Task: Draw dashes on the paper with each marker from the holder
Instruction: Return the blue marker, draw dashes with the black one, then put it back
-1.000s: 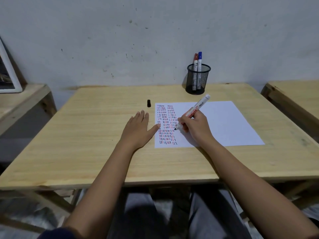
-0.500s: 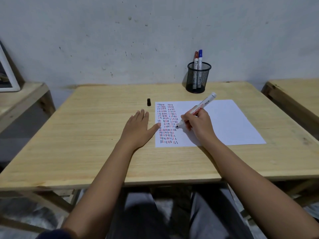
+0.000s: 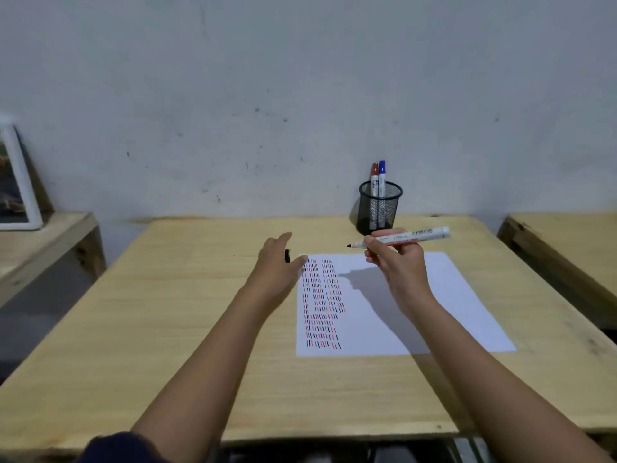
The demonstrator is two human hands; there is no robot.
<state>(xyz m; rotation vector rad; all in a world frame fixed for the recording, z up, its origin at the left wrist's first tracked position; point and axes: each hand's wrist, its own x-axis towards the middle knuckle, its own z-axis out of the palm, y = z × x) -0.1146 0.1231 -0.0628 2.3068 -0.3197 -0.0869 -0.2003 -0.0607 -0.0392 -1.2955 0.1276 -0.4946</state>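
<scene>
A white paper (image 3: pixel 444 295) lies on the wooden table (image 3: pixel 167 329), its left part filled with rows of red, blue and black dashes (image 3: pixel 322 302). My right hand (image 3: pixel 399 262) is raised above the paper and grips an uncapped black marker (image 3: pixel 405 238), held nearly level with its tip pointing left. My left hand (image 3: pixel 275 262) reaches forward with fingers apart, right beside the small black cap (image 3: pixel 287 255) on the table. The black mesh holder (image 3: pixel 380 207) stands at the table's back edge with a red marker (image 3: pixel 374 182) and a blue marker (image 3: pixel 382 180) in it.
A second wooden table (image 3: pixel 567 235) stands to the right across a narrow gap. A lower bench (image 3: pixel 40 242) at the left carries a white-framed picture (image 3: pixel 16 182). A grey wall rises just behind the holder.
My right hand lifted the marker off the paper and turned it level. My left hand left its flat rest beside the paper and moved forward to the cap. The camera tilted up.
</scene>
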